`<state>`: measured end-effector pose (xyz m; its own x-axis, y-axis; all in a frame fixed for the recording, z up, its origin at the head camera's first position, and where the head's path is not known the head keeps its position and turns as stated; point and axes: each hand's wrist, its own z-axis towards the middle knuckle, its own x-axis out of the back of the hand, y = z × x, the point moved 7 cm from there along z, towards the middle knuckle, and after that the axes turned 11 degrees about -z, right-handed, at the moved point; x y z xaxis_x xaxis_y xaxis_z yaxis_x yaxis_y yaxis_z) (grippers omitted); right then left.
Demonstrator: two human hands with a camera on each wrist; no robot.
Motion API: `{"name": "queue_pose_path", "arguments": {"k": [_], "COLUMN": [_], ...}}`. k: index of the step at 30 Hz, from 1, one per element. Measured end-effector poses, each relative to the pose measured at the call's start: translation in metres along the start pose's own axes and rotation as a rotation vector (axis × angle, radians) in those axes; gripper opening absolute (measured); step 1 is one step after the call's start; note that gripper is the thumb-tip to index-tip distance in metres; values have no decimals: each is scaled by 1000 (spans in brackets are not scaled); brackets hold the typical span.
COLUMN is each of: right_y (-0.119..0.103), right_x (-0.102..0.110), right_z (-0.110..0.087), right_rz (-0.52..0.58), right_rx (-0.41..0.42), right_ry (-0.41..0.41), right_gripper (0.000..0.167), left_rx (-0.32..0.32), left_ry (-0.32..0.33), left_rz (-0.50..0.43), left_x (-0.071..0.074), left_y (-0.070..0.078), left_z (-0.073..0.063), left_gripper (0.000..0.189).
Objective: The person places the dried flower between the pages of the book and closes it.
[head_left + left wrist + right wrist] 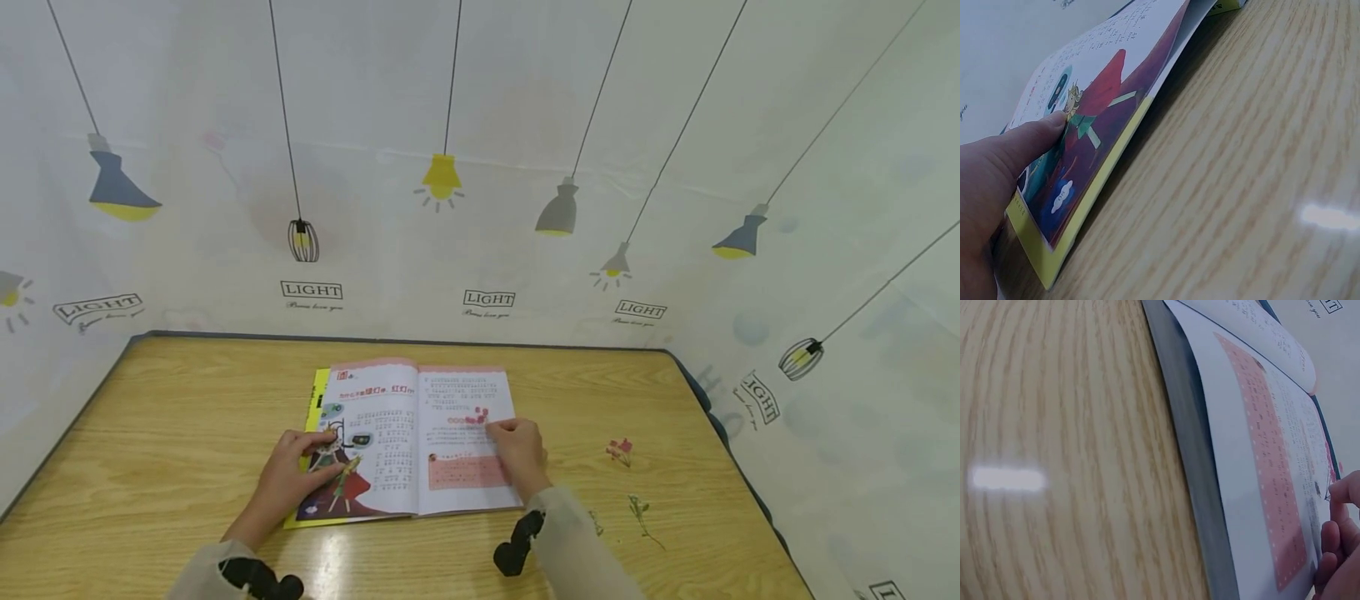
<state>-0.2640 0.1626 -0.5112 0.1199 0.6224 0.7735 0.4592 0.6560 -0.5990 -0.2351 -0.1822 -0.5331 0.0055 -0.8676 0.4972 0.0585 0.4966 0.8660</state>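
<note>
An open picture magazine [397, 450] lies on the table, its left page illustrated and its right page mostly text with a pink box. My left hand [288, 475] rests on the left page, index finger and thumb spread over the pictures; the thumb [1041, 134] presses the page beside a crowned figure. Over the right page, my right hand [519, 450] pinches a small dried flower sprig [477, 414] by its thin stem between thumb and index finger. Its pinkish-red blooms lie over the printed text, pointing away from the hand.
To the right on the wooden table [187, 400] lie another pink-red dried flower [619, 451] and a green sprig [641, 517]. A second bit of green [596, 522] shows beside the right sleeve. Lamp-printed white sheeting [375, 208] closes off the back and sides.
</note>
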Motion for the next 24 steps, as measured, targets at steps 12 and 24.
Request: {"name": "queue_pose_path", "arguments": {"k": [12, 24], "right_y": [-1, -2], "right_x": [-6, -7], "right_z": [-5, -9], "right_rz": [-57, -56], "right_rx": [58, 90], "right_ry": [113, 183], "right_gripper": [13, 12], "left_rx": [18, 17], "left_ry": [0, -2], "left_rz": [5, 2], "left_x": [1, 2], "left_y": [-1, 3], "left_z": [0, -1], "left_gripper": [60, 59]}}
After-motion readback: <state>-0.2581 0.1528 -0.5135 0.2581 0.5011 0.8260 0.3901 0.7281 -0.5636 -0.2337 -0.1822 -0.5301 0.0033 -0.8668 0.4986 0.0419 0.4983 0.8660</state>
